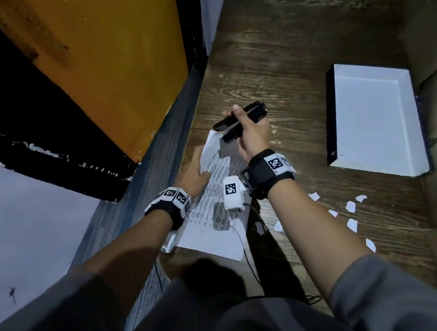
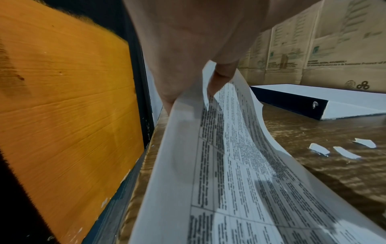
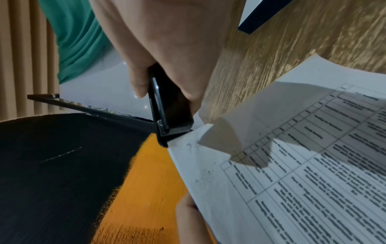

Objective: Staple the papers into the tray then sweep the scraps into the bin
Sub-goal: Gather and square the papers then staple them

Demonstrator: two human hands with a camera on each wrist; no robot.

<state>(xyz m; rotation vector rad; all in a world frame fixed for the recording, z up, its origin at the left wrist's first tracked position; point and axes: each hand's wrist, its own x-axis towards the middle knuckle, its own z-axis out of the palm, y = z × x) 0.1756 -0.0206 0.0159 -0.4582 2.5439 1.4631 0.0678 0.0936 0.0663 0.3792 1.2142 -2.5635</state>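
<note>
Black stapler [image 1: 240, 122] bites papers [image 1: 215, 200]; seven scraps [image 1: 352, 225], one tray [image 1: 374, 120]

Dark wood-grain table [image 1: 295, 61] filling the centre. Orange wooden panel [image 1: 113, 58] with black edging toward 10 o'clock. Printed cardboard boxes [image 2: 325, 49] stacked along the table's far edge, toward 2 o'clock.
</note>
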